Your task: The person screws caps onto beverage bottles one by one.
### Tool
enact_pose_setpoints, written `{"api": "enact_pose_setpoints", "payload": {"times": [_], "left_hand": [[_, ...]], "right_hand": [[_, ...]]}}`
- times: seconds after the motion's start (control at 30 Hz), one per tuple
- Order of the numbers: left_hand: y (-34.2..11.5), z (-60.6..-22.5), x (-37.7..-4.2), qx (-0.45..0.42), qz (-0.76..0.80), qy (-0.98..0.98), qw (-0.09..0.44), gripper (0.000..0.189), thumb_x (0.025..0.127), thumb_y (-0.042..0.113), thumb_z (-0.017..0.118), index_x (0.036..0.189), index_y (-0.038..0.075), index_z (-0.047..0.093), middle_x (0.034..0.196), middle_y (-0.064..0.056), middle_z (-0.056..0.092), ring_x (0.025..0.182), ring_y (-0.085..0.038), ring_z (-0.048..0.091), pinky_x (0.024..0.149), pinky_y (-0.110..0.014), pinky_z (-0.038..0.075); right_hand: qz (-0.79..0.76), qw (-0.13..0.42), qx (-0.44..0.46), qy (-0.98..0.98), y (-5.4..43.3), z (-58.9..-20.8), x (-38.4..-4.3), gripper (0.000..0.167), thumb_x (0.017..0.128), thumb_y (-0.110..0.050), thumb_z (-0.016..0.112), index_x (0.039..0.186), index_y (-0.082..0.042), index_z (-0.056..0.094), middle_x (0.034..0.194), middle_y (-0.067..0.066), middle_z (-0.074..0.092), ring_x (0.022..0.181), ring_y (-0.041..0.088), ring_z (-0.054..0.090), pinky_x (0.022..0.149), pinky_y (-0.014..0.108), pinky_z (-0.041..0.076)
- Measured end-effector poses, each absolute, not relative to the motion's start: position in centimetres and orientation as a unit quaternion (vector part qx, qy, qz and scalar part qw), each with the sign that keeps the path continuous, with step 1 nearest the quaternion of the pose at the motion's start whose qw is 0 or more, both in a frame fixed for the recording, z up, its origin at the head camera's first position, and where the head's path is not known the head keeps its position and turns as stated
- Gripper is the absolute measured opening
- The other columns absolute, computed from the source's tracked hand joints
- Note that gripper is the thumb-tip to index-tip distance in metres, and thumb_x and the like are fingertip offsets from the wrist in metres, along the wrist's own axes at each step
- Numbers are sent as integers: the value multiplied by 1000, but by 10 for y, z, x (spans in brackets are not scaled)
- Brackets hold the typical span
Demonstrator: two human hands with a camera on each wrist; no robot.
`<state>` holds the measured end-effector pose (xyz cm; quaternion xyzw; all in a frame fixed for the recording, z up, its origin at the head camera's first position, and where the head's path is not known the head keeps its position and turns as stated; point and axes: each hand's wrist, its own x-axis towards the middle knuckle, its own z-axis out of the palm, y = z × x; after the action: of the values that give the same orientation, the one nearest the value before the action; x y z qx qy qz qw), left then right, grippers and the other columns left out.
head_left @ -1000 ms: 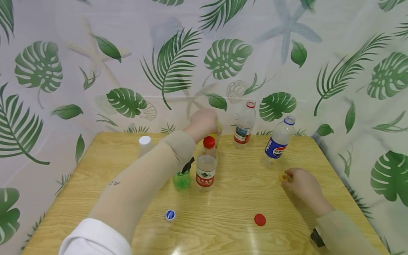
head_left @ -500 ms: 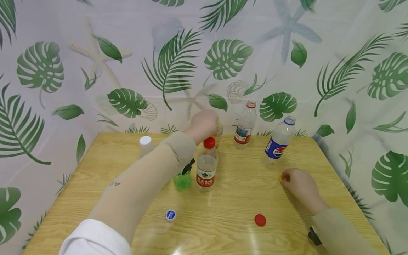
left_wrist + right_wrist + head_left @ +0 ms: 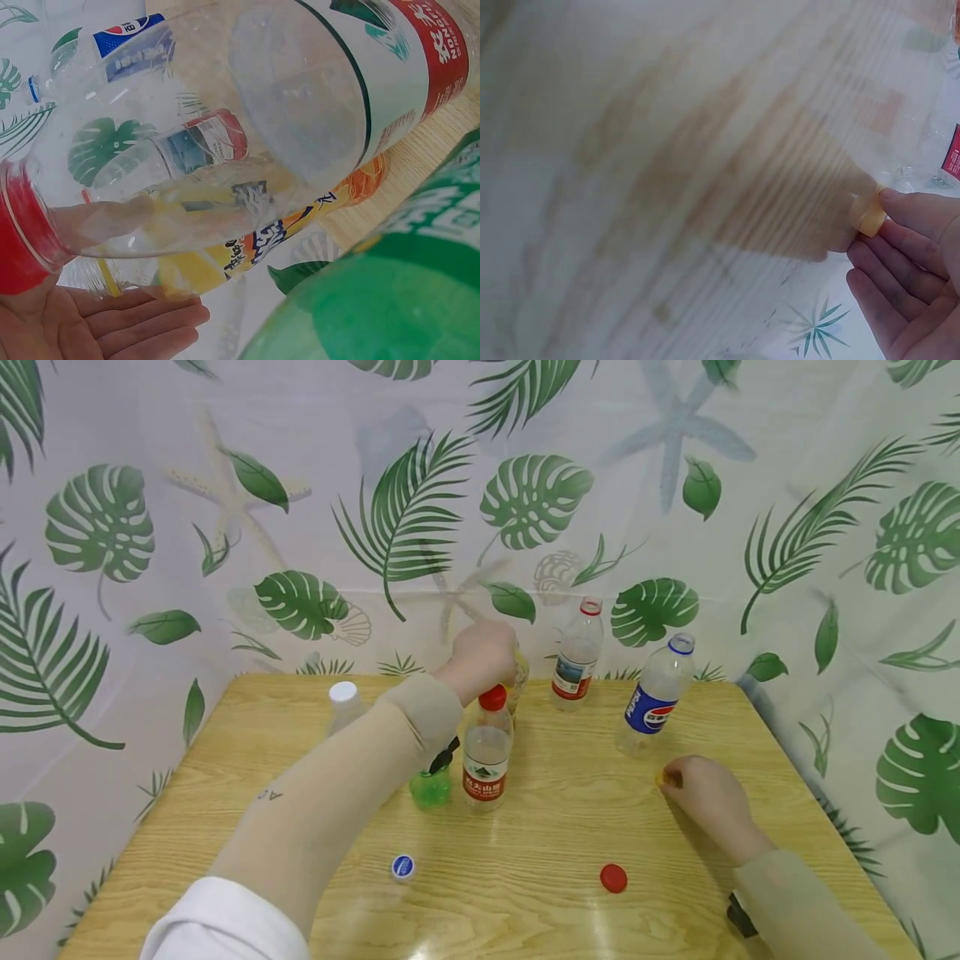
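In the head view, my left hand [image 3: 483, 656] reaches over the red-capped water bottle [image 3: 487, 764] to a yellow-labelled bottle [image 3: 519, 677] at the back, partly hidden. Seen from the left wrist, the thumb and fairly straight fingers [image 3: 150, 330] lie either side of the neck of this yellow-labelled bottle [image 3: 199, 266], holding it; its mouth has a yellow ring. My right hand [image 3: 705, 789], low over the right side of the wooden table, pinches a small yellow bottle cap [image 3: 870, 217] between thumb and fingers; the other fingers are loosely bent.
An uncapped Pepsi bottle [image 3: 651, 702] and an uncapped red-ringed bottle [image 3: 577, 660] stand at the back right. A green bottle [image 3: 431, 787] and a white-capped bottle [image 3: 343, 697] stand partly behind my left arm. A red cap [image 3: 613, 878] and a blue cap [image 3: 402, 867] lie in front.
Over the last second, my right hand has shifted very slightly left with the yellow cap, which now shows less. My left hand stays at the yellow-labelled bottle.
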<state>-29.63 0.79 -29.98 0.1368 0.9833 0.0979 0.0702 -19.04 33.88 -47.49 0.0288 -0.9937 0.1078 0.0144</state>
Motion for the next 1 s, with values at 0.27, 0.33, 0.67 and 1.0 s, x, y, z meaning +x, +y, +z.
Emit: {"api": "enact_pose_setpoints", "payload": {"times": [0.27, 0.33, 0.67, 1.0], "left_hand": [[7, -296, -297, 142, 92, 984, 63, 23, 88, 18, 80, 75, 16, 61, 83, 1, 60, 74, -17, 57, 57, -29, 44], [5, -293, -297, 146, 87, 984, 55, 23, 88, 19, 79, 75, 16, 60, 83, 1, 58, 75, -17, 55, 60, -30, 46], [-8, -260, -295, 184, 100, 978, -3, 25, 83, 24, 86, 96, 12, 68, 95, 0, 68, 93, -19, 62, 80, -37, 60], [-17, -228, -290, 193, 162, 968, 10, 31, 88, 26, 82, 106, 10, 63, 97, -2, 65, 84, -19, 58, 70, -31, 49]], "right_hand": [[106, 22, 33, -994, 341, -478, -189, 22, 89, -11, 82, 101, 7, 77, 95, 21, 77, 82, 34, 72, 81, 57, 61], [105, 21, 34, -994, 341, -479, -190, 22, 89, -11, 82, 101, 6, 77, 95, 21, 77, 83, 34, 72, 81, 57, 61], [103, 20, 40, -994, 340, -479, -190, 21, 90, -11, 81, 101, 7, 78, 96, 22, 77, 85, 36, 73, 80, 57, 61], [108, 18, 37, -993, 339, -476, -190, 20, 90, -11, 81, 100, 6, 77, 93, 19, 77, 81, 32, 71, 78, 56, 61]]}}
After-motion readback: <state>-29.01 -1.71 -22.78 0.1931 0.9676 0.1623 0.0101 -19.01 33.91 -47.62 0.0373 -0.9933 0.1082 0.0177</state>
